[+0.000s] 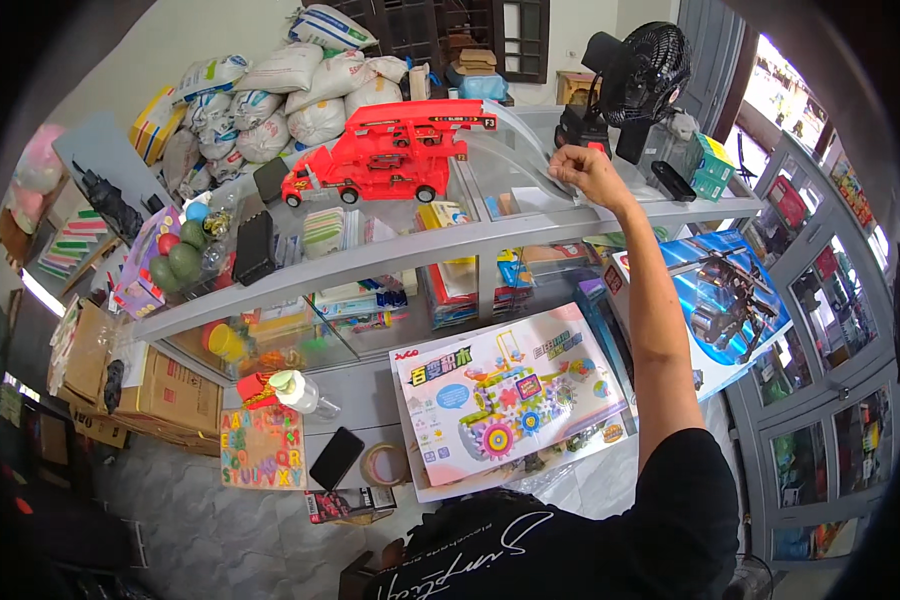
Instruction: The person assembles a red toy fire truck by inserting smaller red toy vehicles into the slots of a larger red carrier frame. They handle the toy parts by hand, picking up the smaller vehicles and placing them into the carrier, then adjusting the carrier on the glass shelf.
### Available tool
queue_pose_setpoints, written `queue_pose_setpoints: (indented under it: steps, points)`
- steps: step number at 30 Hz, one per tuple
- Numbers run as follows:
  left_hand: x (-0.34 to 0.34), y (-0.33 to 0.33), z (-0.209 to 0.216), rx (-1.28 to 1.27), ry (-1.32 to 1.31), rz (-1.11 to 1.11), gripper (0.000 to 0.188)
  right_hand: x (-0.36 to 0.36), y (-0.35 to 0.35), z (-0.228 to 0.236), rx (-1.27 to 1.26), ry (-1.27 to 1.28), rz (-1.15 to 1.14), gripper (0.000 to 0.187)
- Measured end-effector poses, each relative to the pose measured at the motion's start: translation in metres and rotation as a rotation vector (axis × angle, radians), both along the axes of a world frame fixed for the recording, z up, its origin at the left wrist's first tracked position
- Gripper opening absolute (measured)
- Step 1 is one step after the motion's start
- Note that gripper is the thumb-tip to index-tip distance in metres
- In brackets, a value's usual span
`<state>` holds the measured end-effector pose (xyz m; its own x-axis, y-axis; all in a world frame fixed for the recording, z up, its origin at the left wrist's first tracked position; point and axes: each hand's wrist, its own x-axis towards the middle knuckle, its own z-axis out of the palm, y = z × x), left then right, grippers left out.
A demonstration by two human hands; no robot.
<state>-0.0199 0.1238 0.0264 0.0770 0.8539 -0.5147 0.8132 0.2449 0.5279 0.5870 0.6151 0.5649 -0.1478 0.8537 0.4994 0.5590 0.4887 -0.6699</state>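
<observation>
One hand, my right hand point(582, 166), is curling its fingers closed on the curved grey plastic ramp point(515, 135) just right of the glossy red toy truck point(370, 160) on the glass counter point(410, 240).

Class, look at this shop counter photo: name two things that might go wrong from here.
1. The right hand grips the grey ramp of the red toy truck near the glass counter edge; a tug might pull the truck off.
2. The big toy box leans loosely below and may slide down.
</observation>
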Motion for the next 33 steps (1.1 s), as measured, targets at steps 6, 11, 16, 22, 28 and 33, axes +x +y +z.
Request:
queue_pose_setpoints:
  steps: [6,11,16,22,28,33]
  points:
    - [0.003,-0.001,-0.002,0.018,-0.002,-0.014,0.03,0.006,0.0,0.001,-0.019,0.01,0.053,0.013]
    - [0.005,0.0,-0.004,0.042,-0.003,-0.038,0.03,0.004,-0.01,0.007,-0.051,0.003,0.041,0.013]
    - [0.003,-0.002,-0.005,0.078,0.001,-0.066,0.03,0.004,-0.013,0.008,-0.049,-0.022,0.03,0.013]
    - [0.005,-0.001,-0.003,0.127,-0.01,-0.087,0.03,0.008,-0.011,0.007,-0.053,-0.04,0.02,0.015]
    - [0.003,0.001,-0.002,0.048,-0.009,-0.052,0.026,0.001,-0.02,0.009,-0.064,0.001,0.036,0.015]
    - [0.003,0.002,0.0,-0.001,-0.026,-0.012,0.023,0.007,-0.022,0.007,-0.07,-0.014,0.005,0.015]
